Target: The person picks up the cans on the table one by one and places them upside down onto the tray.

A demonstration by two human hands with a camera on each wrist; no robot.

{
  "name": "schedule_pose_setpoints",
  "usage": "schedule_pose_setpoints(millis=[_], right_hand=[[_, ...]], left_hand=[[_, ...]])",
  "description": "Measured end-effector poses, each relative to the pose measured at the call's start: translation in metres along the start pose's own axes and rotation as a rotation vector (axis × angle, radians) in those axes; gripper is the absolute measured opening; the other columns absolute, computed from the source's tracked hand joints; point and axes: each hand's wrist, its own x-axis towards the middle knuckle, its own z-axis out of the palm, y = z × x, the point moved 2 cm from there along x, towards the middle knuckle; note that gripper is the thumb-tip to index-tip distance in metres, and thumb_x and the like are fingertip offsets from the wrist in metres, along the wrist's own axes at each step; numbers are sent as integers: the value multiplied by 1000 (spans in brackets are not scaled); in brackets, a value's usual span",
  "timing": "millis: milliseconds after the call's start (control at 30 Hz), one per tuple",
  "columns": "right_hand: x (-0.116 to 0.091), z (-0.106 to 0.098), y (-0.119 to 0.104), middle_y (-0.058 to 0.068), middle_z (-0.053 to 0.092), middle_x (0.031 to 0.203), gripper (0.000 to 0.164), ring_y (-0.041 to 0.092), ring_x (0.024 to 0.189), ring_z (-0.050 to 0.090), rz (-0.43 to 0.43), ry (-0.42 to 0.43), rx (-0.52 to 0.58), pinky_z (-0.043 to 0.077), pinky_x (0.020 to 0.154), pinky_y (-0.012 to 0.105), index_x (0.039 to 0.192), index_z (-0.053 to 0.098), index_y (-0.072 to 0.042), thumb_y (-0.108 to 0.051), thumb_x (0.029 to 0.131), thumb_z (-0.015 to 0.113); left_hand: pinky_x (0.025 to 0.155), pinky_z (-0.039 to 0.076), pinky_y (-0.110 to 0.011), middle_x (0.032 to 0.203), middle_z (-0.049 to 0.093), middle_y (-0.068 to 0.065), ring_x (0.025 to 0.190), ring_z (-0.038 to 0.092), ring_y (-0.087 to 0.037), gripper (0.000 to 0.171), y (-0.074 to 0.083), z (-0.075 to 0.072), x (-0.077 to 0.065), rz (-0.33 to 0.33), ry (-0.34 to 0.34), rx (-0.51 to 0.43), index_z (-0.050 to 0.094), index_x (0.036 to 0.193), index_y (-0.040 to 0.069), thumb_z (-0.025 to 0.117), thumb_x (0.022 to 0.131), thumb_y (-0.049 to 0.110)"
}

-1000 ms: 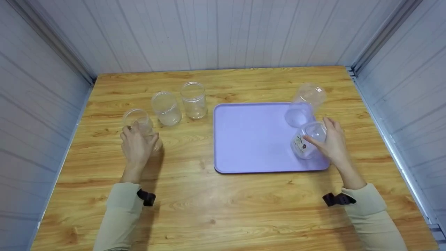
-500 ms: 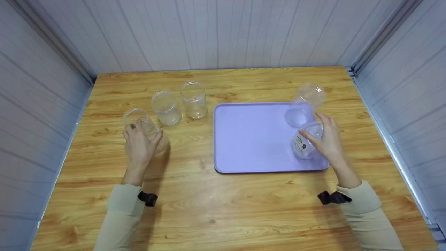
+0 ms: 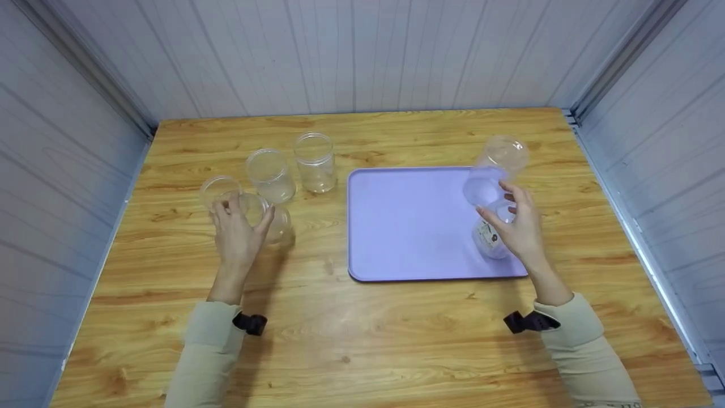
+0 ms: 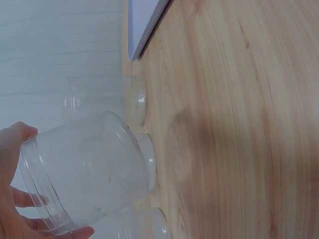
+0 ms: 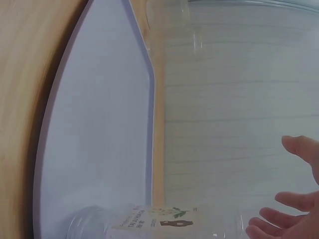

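Note:
My left hand grips a clear plastic jar by its threaded rim. The jar is tilted, its base pointing right and casting a shadow on the wood. On the right, a clear jar with a printed label stands on the purple tray. My right hand is over that jar's top, thumb and fingers spread apart; in the right wrist view the fingers show apart from the labelled jar. Behind it, another clear jar stands at the tray's back right corner.
Clear jars stand left of the tray: one beside my left hand, a second behind it and a third farther right. The wooden table is bounded by pale panel walls.
My left hand has moved right with the tilted jar. The right hand has come off the labelled jar and shifted left and up; that jar stays on the tray.

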Motion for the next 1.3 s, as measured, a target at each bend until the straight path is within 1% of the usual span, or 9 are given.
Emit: schedule_pose_setpoints(millis=[167, 300, 467, 667, 900, 1033, 1133, 1200, 1300], right_hand=[[0, 6, -3, 21, 47, 120, 57, 30, 105, 45, 4, -2, 33, 40, 83, 41, 122, 46, 5, -17, 76, 70], [0, 11, -5, 20, 47, 121, 56, 29, 105, 46, 11, -13, 70, 41, 84, 42, 122, 46, 3, -18, 76, 70], [1, 17, -7, 19, 48, 121, 54, 31, 105, 46, 19, -21, 152, 40, 86, 46, 122, 46, 4, -16, 77, 69], [2, 25, -9, 16, 47, 121, 52, 29, 107, 46, 42, -48, 211, 39, 88, 44, 122, 46, 1, -16, 78, 68], [3, 32, -10, 15, 47, 122, 54, 29, 108, 45, 50, -73, 232, 39, 89, 46, 123, 45, 1, -20, 79, 67], [4, 37, -14, 16, 48, 121, 52, 28, 108, 46, 65, -86, 269, 39, 89, 46, 124, 44, 2, -16, 79, 67], [3, 38, -23, 20, 47, 121, 51, 31, 108, 45, 77, -106, 314, 39, 88, 47, 123, 44, 6, -10, 80, 65], [1, 39, -31, 23, 45, 122, 50, 33, 108, 44, 86, -123, 335, 39, 88, 47, 124, 42, 8, -7, 80, 64], [0, 41, -37, 24, 44, 122, 50, 34, 108, 44, 102, -142, 357, 39, 88, 45, 124, 41, 9, -4, 81, 62]], left_hand=[[69, 45, -49, 116, 33, -25, 104, 39, -38, 78, 6, 4, -2, -18, 0, -44, 32, 131, -2, 54, 80, 53], [72, 44, -49, 114, 34, -25, 101, 41, -38, 77, 13, 8, -3, -14, 6, -74, 32, 130, -2, 53, 80, 53], [74, 43, -46, 111, 34, -23, 98, 40, -35, 73, 20, 14, -5, 16, -5, -128, 32, 129, -3, 53, 82, 50], [72, 43, -40, 110, 32, -21, 92, 40, -32, 72, 27, 21, -9, 62, -35, -203, 30, 130, -5, 52, 84, 45], [83, 40, -45, 111, 36, -21, 99, 39, -34, 69, 35, 28, -12, 94, 14, -266, 34, 127, -4, 53, 84, 45], [88, 38, -45, 116, 37, -20, 106, 40, -34, 65, 38, 33, -14, 119, 57, -323, 37, 126, -2, 56, 83, 43], [82, 43, -42, 116, 38, -19, 104, 42, -33, 64, 40, 37, -16, 132, 83, -383, 38, 126, -1, 58, 82, 40], [73, 46, -38, 115, 39, -19, 100, 43, -32, 62, 42, 40, -18, 137, 95, -416, 39, 126, -1, 58, 82, 39], [61, 47, -33, 113, 41, -18, 95, 45, -29, 60, 45, 44, -20, 142, 104, -449, 40, 126, 1, 59, 82, 38]])
